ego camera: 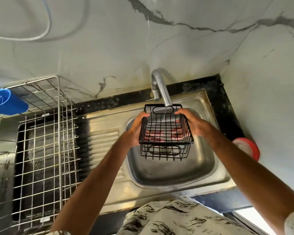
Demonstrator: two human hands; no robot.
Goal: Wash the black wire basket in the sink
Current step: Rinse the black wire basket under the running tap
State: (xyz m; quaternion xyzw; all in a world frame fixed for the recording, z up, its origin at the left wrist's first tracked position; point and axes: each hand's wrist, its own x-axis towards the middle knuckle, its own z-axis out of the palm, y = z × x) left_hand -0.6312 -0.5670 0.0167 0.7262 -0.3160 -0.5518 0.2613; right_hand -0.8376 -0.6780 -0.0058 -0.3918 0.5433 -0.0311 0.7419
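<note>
A black wire basket point(165, 142) is held above the sink point(173, 172) bowl, directly under the tap point(161, 87), its open top tilted toward the viewer. A thin stream of water is seen falling from the tap into the basket. The basket's left side is gripped by the left hand point(139, 128) and its right side by the right hand point(192, 122), with thumbs on the rim and fingers curled beneath. Left of the sink, a metal wire rack point(41, 150) is seen, with a blue tub point(7, 102) at its far edge. Right of the sink, a red-rimmed round object point(248, 148) is set on the black desk point(227, 107).

The person wears a cream garment point(173, 217) streaked with black, forearms point(95, 175) bare.
</note>
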